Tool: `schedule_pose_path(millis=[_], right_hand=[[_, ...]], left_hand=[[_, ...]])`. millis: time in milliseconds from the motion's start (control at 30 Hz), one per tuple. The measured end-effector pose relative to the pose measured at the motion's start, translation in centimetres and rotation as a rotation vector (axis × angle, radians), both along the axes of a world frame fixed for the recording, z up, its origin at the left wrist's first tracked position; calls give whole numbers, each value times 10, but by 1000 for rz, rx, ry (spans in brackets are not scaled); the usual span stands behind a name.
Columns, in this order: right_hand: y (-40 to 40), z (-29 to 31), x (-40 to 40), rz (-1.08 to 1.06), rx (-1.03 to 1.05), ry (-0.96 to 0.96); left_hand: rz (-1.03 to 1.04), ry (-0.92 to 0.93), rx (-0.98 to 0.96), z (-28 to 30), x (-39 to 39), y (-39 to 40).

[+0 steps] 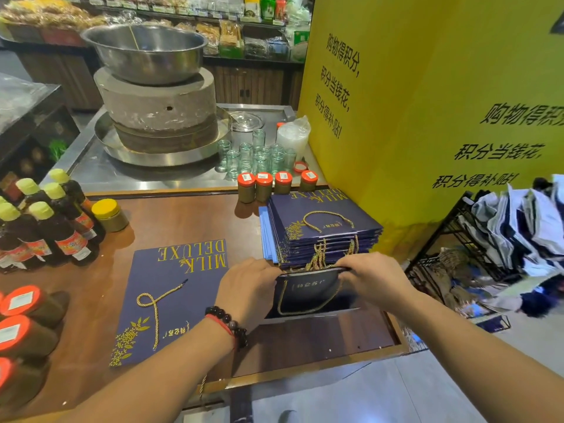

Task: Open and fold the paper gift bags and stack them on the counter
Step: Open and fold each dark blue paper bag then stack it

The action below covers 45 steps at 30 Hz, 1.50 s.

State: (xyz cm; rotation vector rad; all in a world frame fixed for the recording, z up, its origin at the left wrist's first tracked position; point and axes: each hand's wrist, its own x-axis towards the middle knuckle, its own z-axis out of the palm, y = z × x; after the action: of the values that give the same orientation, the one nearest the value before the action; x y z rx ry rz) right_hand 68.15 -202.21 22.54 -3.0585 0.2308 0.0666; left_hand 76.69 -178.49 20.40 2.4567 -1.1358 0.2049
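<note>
I'm working at a brown wooden counter (pixel 183 221) in a shop; a steel-topped bench (pixel 146 175) is butting up against its far edge, and stocked shelves (pixel 213 29) are running along the back wall.

Far left: dark sauce bottles (pixel 52 227) with pale yellow caps are standing in a cluster, and orange-lidded jars (pixel 21 325) are lying on their sides nearer me. A yellow-lidded jar (pixel 110 215) is sitting just right of the bottles. On the steel bench a stone mill (pixel 158 108) is carrying a steel basin (pixel 143 50), and empty glass jars (pixel 256 157) are grouped to its right. Four orange-lidded jars (pixel 276 184) are lining the counter's far edge.

A flat navy gift bag (pixel 171 303) is lying left of centre, gold print reading "MILK DELUXE", rope handle loose on top.

My left hand (pixel 247 288) and right hand (pixel 372 276) are each pinching the top edge of a navy bag (pixel 308 291), which is standing at centre, just near of the stack of folded bags (pixel 320 230). The stack's top bag is showing the same "MILK DELUXE" print.

Right: a yellow pillar (pixel 427 102) is carrying black Chinese text. Far right, a black wire rack (pixel 476 239) is holding more bags.
</note>
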Motion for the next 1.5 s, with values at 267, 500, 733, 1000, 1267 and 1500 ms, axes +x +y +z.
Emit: schedule_pose_path(millis=[267, 500, 733, 1000, 1267, 1500], right_hand=[[-3, -40, -23, 46, 49, -372], [-1, -122, -69, 115, 144, -251], [-2, -224, -101, 81, 233, -192], [8, -309, -122, -31, 280, -126], [58, -300, -127, 148, 102, 69], [75, -308, -124, 153, 112, 284]], left_hand=[[1, -52, -98, -34, -9, -6], [20, 104, 93, -120, -58, -4], [88, 258, 184, -199, -101, -16], [130, 356, 321, -272, -125, -15], [85, 403, 524, -276, -157, -16], [50, 417, 647, -276, -149, -13]])
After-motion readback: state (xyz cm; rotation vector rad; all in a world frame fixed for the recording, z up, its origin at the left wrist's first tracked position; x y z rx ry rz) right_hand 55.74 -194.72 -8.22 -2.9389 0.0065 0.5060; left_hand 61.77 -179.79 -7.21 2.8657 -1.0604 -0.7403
